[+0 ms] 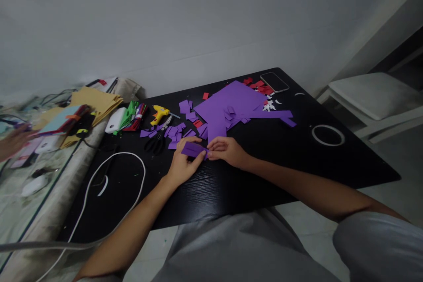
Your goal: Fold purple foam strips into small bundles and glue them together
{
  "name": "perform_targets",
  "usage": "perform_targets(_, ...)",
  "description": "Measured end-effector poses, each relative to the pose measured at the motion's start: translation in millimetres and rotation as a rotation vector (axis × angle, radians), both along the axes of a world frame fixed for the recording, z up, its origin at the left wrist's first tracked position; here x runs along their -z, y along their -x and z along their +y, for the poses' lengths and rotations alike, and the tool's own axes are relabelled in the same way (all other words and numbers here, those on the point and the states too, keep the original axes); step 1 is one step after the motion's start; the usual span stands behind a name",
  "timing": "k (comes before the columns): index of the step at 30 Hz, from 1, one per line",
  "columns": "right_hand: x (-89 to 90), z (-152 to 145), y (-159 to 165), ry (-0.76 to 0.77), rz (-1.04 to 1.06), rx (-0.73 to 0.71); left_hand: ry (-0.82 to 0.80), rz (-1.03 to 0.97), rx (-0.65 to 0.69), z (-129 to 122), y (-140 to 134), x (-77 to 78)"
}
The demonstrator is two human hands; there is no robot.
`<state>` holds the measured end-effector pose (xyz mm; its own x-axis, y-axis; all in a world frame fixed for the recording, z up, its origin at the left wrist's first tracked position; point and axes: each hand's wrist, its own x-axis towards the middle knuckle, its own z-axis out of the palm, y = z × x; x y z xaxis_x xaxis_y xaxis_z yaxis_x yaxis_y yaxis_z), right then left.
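Note:
A small folded piece of purple paper (192, 150) is between my two hands, just above the near part of the black table. My left hand (185, 163) grips it with the thumb in front and the fingers behind. At its right end, my right hand (227, 150) pinches the edge between thumb and fingertips. Beyond my hands lie large purple sheets (228, 97), partly overlapping. Small purple cut pieces (175, 132) are scattered to the left of the sheets, near black-handled scissors (157, 137) and a yellow glue gun (160, 113).
The black table (264, 158) carries red scraps (257, 86), white scraps (271, 105), a phone (274, 82) and a white ring (328, 135). A white cable (143, 172) loops at the left. Beyond it, another person's hand (15, 141) is near stacked coloured sheets (62, 121). A white stool (376, 92) stands right.

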<state>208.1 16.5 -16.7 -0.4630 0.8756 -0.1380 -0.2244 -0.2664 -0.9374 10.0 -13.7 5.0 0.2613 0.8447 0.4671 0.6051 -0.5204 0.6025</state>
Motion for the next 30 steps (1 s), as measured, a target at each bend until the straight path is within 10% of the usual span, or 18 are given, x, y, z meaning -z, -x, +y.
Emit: perform_targets(30, -10.0, 1, -3, 0.072, 0.040, 0.006, 0.039, 0.028, 0.072, -2, 1, -2.9)
